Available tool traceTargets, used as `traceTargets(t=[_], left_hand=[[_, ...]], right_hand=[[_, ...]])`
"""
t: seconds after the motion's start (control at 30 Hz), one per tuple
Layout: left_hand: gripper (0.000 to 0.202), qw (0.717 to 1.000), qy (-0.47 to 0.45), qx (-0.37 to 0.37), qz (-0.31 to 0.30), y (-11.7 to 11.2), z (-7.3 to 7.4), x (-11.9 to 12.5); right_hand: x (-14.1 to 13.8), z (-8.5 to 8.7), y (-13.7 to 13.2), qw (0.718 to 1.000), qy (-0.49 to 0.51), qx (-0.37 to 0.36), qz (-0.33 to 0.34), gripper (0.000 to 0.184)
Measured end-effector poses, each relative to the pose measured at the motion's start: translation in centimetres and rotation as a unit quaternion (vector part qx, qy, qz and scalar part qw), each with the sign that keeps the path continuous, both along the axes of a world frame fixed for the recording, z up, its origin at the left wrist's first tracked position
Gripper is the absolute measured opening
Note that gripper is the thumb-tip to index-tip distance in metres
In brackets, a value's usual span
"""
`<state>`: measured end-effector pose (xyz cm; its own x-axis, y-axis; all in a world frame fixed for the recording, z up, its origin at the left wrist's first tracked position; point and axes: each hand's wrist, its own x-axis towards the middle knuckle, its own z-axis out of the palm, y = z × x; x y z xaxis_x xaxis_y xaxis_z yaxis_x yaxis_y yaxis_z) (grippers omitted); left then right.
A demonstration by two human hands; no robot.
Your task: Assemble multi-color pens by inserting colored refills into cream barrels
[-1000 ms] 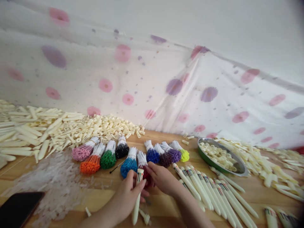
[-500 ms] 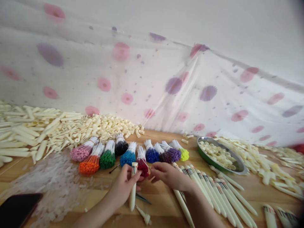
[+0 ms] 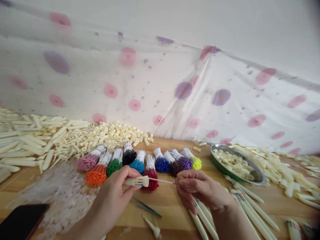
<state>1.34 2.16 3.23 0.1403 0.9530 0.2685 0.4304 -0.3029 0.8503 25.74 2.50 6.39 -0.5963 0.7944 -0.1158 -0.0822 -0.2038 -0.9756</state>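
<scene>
My left hand grips a cream multicolour pen barrel, its slotted end turned to the right. Between the fingertips of my right hand is a thin white pen refill with a dark red end. The refill's white tip meets the open end of the barrel; how far in it sits I cannot tell. Just behind lies the bundle of red refills. Beside it stand the light blue bundle and the dark blue bundle. Tweezers rest on the table below the barrel.
Pink, orange, green, black, purple and yellow bundles complete the row. Cream pen parts heap at back left. A green-sided metal dish holds cream rings. Pens lie at right, a phone and clear plastic bits at left.
The barrel has gone from upright to nearly level, slotted end rightward. My right hand has moved right from the red bundle with a red refill, now lined up with the barrel.
</scene>
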Motion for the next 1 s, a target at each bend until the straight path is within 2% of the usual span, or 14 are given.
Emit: traceTargets(t=[0.2, 0.37, 0.57, 0.77, 1.0], left_hand=[[0.013, 1.000, -0.019, 0.005, -0.020, -0.1, -0.2, 0.4], [0.013, 0.999, -0.044, 0.002, -0.029, 0.2, -0.3, 0.2], [0.011, 0.999, -0.034, -0.010, -0.028, 0.1, -0.6, 0.3], [0.015, 0.998, -0.035, -0.023, -0.037, 0.1, -1.1, 0.5], [0.014, 0.999, -0.028, -0.013, -0.035, 0.0, -0.7, 0.8]], right_hand=[[-0.5, 0.4, -0.1, 1.000, 0.019, -0.005, 0.022, 0.031], [0.3, 0.7, -0.6, 0.999, 0.046, -0.009, 0.005, 0.030], [-0.7, 1.0, -0.8, 0.999, -0.014, 0.030, 0.030, 0.035], [-1.2, 0.7, -0.8, 0.999, -0.015, 0.033, 0.030, 0.033], [-1.8, 0.1, -0.5, 0.998, -0.012, 0.034, 0.048, 0.032]])
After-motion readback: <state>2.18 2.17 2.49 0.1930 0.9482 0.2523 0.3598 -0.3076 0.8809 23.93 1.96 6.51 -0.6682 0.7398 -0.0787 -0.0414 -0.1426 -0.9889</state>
